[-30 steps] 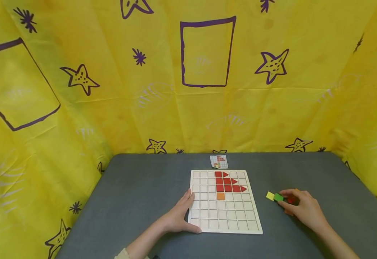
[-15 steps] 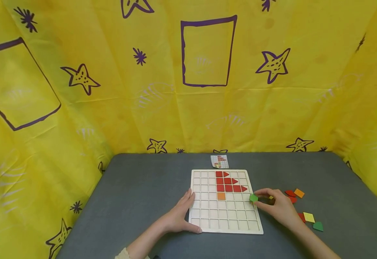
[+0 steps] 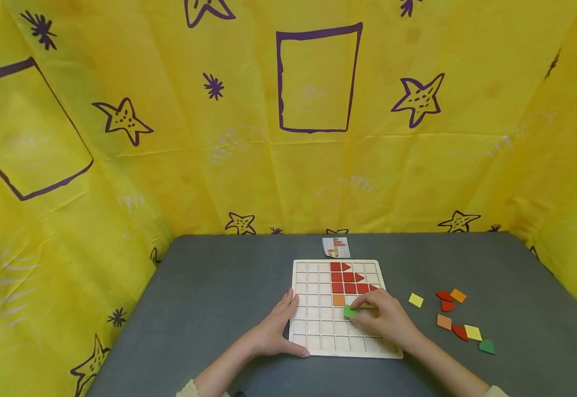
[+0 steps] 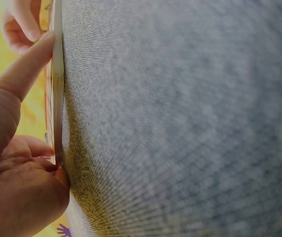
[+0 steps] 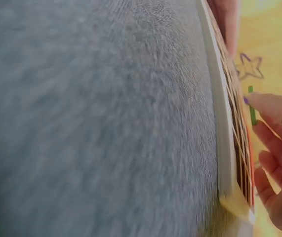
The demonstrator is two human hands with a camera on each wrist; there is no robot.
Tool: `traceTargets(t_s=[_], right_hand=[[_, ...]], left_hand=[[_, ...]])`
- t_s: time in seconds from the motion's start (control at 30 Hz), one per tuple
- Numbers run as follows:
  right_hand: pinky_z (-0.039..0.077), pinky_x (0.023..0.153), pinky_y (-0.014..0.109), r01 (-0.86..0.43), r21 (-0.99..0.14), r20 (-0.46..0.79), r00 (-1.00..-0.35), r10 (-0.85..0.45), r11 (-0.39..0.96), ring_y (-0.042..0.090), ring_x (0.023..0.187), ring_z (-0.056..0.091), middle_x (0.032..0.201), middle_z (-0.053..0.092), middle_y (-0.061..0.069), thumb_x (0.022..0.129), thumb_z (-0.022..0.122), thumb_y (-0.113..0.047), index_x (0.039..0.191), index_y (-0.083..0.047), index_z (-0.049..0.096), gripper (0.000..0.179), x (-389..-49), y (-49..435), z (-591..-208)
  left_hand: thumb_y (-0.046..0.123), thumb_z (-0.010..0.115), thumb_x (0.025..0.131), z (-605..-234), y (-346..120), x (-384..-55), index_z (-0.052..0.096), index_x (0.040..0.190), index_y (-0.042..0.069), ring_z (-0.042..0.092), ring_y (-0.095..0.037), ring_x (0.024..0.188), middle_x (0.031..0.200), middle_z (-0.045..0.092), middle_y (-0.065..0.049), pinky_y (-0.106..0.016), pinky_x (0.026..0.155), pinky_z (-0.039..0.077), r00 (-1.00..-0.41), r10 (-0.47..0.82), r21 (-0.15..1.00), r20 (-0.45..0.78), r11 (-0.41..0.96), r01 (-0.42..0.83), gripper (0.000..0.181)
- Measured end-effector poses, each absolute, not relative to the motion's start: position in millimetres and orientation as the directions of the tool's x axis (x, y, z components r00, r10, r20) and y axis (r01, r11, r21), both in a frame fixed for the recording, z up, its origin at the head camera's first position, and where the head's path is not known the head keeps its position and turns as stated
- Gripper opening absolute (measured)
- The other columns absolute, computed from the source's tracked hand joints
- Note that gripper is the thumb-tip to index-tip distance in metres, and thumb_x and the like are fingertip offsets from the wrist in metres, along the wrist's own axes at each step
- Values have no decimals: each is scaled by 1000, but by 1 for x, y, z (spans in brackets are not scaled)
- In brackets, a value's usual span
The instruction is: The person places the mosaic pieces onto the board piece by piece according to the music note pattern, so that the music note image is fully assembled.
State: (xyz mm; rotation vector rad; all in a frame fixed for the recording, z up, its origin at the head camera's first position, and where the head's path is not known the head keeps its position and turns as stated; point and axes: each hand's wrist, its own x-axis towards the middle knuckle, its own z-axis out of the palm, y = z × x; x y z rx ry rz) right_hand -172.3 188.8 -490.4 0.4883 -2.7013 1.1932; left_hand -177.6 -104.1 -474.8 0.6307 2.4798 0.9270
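Splayed at its left edge, the left hand (image 3: 274, 332) seemingly steadies the board (image 3: 314, 314) while the right hand (image 3: 386, 320) pinches a green tile (image 3: 349, 312).

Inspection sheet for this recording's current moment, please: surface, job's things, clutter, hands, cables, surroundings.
Surface: dark grey table.
Job's things: white gridded board bearing red pieces and an orange square; printed card beyond it.
Clutter: eight loose pieces right of the board; small dark item at the bottom edge, unidentifiable.
Hands: left hand touches the board's left edge; right hand pinches a green piece over the board.
Cables: nothing seen.
Surroundings: yellow cloth with purple drawings.
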Motion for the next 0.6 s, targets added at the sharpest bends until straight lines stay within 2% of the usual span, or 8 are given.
traceTargets(t_s=[0.07,0.23,0.6], right_hand=[[44,79,27,-420,-652,308,-907,-286,631,2,91,50,89,63,-22,71,83,-25,85,-32,69,21,-175,183,-493],[43,77,25,-522,-590,377,-853,-361,616,0,89,46,89,64,-22,72,83,-22,83,-30,68,20,-180,175,-498],[42,78,25,-527,-586,402,-849,-343,616,-1,89,47,88,64,-22,73,82,-21,81,-31,71,17,-179,172,-499]], left_hand=[[46,83,67,-475,-104,-178,16,152,4,5,-31,147,160,2,-14,-57,112,19,-809,546,693,-219,671,265,116],[45,83,68,-475,-104,-178,15,151,3,4,-32,147,160,2,-14,-58,111,19,-805,549,699,-224,666,260,115],[46,83,67,-476,-105,-177,15,152,4,4,-32,147,160,2,-14,-57,112,19,-809,548,700,-211,663,266,116]])
